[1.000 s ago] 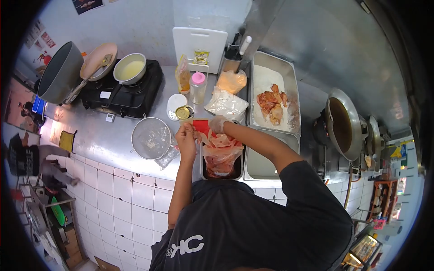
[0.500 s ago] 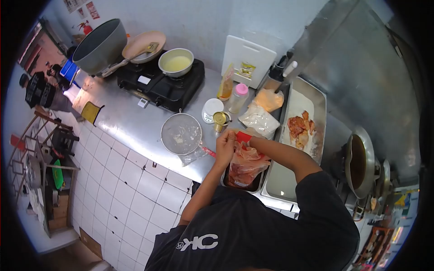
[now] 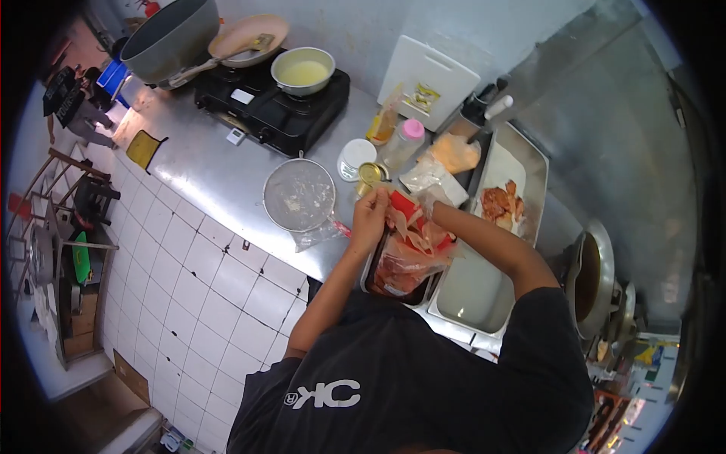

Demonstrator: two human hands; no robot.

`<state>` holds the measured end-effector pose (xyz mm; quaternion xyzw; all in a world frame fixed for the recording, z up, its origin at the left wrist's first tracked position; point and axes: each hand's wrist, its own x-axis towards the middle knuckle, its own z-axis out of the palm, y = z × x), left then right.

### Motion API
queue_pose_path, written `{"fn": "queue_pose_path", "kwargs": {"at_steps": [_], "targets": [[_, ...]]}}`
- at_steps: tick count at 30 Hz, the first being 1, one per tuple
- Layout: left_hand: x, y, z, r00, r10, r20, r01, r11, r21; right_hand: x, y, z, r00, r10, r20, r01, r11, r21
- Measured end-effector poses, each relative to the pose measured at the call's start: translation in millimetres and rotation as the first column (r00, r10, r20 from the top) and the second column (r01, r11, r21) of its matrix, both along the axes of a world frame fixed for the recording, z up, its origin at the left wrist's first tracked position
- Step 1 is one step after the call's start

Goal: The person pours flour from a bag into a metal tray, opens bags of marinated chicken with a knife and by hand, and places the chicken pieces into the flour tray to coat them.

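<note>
My left hand is closed on the rim of a pinkish plastic bag, beside a red patch. My right hand, in a clear glove, is at the bag's other side near the top; its fingers are hard to make out. The bag holds reddish meat and stands in a dark container at the counter's front edge. Right of it is a metal tray with pale liquid. Beyond that, a long tray holds white flour and pieces of reddish chicken.
A sieve lies left of the bag. Behind are a gold tin, a pink-lidded jar and a white cutting board. A black stove bears a pot. A large wok stands right; a person is far left.
The view has turned and shifted, so the counter appears tilted. My hands remain at the bag's top, and its opening looks more spread than half a second ago.
</note>
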<state>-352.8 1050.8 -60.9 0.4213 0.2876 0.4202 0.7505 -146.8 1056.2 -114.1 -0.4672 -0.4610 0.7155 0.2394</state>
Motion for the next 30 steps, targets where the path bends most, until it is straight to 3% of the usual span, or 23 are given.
{"fn": "queue_pose_path", "kwargs": {"at_steps": [11,17,22,29,30], "targets": [[-6,-1,0,1.000,0.002,0.003,-0.002,1.000,-0.010,8,5,-20,0.985,-0.120,-0.128,0.103,0.986,-0.135],[4,0,-3,1.000,-0.023,-0.002,0.023,0.998,-0.058,-1,-10,-68,0.898,-0.359,-0.254,0.290,0.918,-0.271],[12,-4,-19,0.997,-0.026,-0.075,0.037,0.989,0.140,-20,-11,-25,0.954,-0.277,-0.116,0.260,0.955,-0.146],[4,3,-23,0.990,-0.065,-0.125,0.083,0.985,0.151,-21,2,-40,0.981,-0.162,-0.103,0.152,0.983,-0.105],[2,4,-12,0.992,-0.084,-0.093,0.092,0.992,0.085,-22,5,-42,0.984,-0.152,-0.096,0.143,0.985,-0.092]]}}
